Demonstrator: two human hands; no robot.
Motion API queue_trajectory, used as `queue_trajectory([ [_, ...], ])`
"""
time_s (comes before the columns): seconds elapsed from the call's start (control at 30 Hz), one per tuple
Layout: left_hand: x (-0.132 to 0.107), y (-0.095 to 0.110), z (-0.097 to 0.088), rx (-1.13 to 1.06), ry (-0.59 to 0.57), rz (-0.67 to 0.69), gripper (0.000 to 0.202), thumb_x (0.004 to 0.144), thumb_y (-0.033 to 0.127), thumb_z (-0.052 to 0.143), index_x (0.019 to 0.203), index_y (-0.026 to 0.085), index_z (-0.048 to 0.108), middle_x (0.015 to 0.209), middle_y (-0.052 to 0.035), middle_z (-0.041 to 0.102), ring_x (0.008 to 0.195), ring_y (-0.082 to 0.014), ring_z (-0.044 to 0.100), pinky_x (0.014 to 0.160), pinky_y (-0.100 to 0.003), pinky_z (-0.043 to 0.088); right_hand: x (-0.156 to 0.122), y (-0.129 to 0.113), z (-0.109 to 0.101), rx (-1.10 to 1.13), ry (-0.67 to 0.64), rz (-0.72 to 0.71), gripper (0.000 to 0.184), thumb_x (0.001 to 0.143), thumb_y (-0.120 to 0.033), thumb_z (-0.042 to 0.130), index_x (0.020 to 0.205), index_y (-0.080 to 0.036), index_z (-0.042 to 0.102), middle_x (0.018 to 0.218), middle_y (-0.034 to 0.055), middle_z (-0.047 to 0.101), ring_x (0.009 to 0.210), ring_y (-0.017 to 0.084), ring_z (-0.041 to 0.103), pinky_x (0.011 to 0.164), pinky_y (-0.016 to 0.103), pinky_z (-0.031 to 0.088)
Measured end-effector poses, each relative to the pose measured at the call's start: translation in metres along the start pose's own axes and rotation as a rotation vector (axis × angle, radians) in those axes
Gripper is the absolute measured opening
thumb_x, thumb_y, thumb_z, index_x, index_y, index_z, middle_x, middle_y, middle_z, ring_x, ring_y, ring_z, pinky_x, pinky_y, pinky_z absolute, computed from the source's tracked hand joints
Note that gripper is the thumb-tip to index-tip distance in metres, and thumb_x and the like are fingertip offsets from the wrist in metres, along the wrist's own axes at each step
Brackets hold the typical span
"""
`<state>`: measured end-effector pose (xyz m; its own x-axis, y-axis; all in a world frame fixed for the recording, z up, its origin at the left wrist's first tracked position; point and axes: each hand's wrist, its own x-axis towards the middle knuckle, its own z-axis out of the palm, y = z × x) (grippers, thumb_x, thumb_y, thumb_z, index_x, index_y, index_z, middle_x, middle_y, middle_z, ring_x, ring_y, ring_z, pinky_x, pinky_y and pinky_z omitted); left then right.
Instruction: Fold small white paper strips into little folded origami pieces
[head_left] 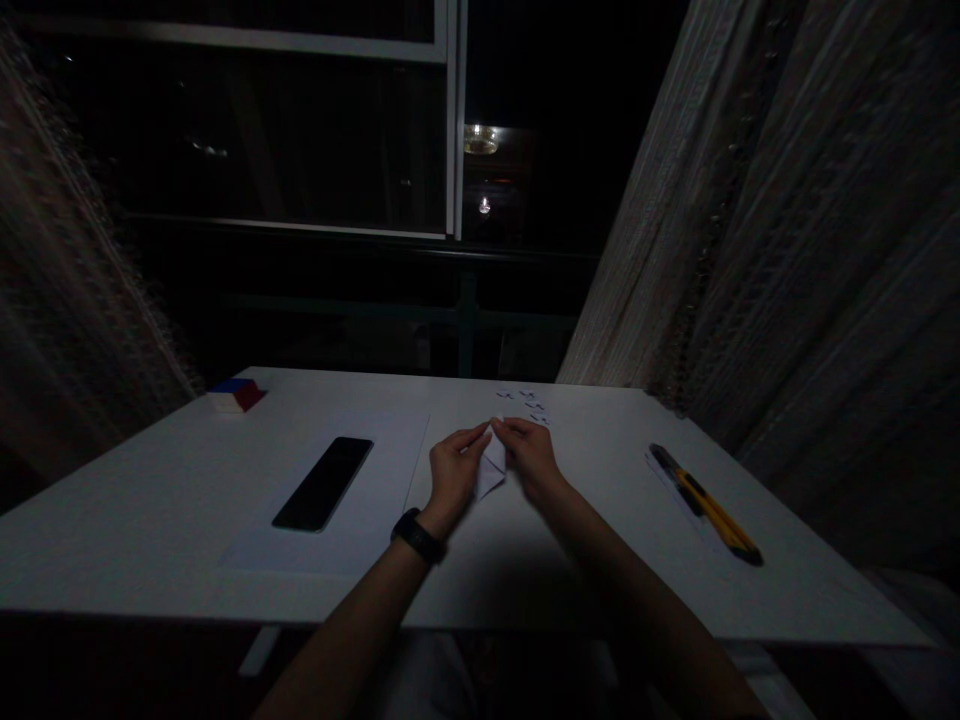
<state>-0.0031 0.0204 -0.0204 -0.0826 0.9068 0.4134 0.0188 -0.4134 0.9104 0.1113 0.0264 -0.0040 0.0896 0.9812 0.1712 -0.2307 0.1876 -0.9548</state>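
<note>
Both hands meet over a small folded paper (pixel 491 472), a white piece with a pointed top that sits near the middle of the table (pixel 150 500). The left hand (pixel 452 470) pinches the paper's upper edge between thumb and forefinger from 9 o'clock. The right hand (pixel 534 455) pinches the same tip from 3 o'clock, so the fingertips of the two hands almost touch above the fold. The lower part of the paper hangs between the palms; whether it rests on the table cannot be told in the dim light. A dark watch (pixel 418 537) wraps the left wrist at 7 o'clock of the paper.

Just beyond the hands, at 12 to 1 o'clock, lie a few tiny scraps (pixel 525 400). At 9 o'clock a large white sheet (pixel 390 470) lies flat, its right edge just beside the left hand, and a black phone (pixel 322 483) lies on it at a slant. Far off at 10 o'clock, near the table's back corner, sits a red and blue block (pixel 235 395). Well apart at 3 to 4 o'clock lies a yellow and black knife (pixel 709 505), set on a slant. A dark window (pixel 300 150) stands at 12 o'clock, with a curtain (pixel 787 250) at the right
</note>
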Motion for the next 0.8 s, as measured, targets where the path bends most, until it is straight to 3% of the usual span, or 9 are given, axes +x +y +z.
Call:
queue_trajectory([
  [0.23,-0.0007,0.0021,0.0006,0.008,0.001,-0.008,0.026,0.071,0.029,0.063,0.094,0.018,0.068,0.091,-0.0081,0.068,0.086,-0.0195,0.061,0.082,-0.031,0.044,0.0027,-0.0015,-0.0011,0.039,0.063,0.032,0.035,0.052,-0.043,0.073,0.072,-0.016,0.063,0.059,-0.0004,0.061,0.05,0.011,0.052,0.046,0.022,0.038],
  [0.4,-0.0008,0.0037,0.0016,-0.006,-0.013,-0.002,0.026,0.07,0.029,0.063,0.094,0.018,0.068,0.091,-0.008,0.068,0.085,-0.0194,0.061,0.082,-0.032,0.044,0.0052,-0.0021,-0.0043,0.041,0.051,-0.018,0.033,0.052,-0.042,0.074,0.068,-0.014,0.065,0.061,0.0019,0.063,0.054,0.013,0.055,0.051,0.024,0.042],
  [0.8,-0.0011,0.0051,0.0013,-0.018,-0.025,-0.021,0.027,0.07,0.027,0.063,0.095,0.019,0.068,0.096,-0.0079,0.067,0.091,-0.0198,0.061,0.086,-0.032,0.043,0.0075,-0.0007,-0.0054,0.034,0.063,0.011,0.033,0.052,-0.042,0.073,0.069,-0.015,0.066,0.066,0.0034,0.066,0.058,0.014,0.058,0.051,0.024,0.042],
])
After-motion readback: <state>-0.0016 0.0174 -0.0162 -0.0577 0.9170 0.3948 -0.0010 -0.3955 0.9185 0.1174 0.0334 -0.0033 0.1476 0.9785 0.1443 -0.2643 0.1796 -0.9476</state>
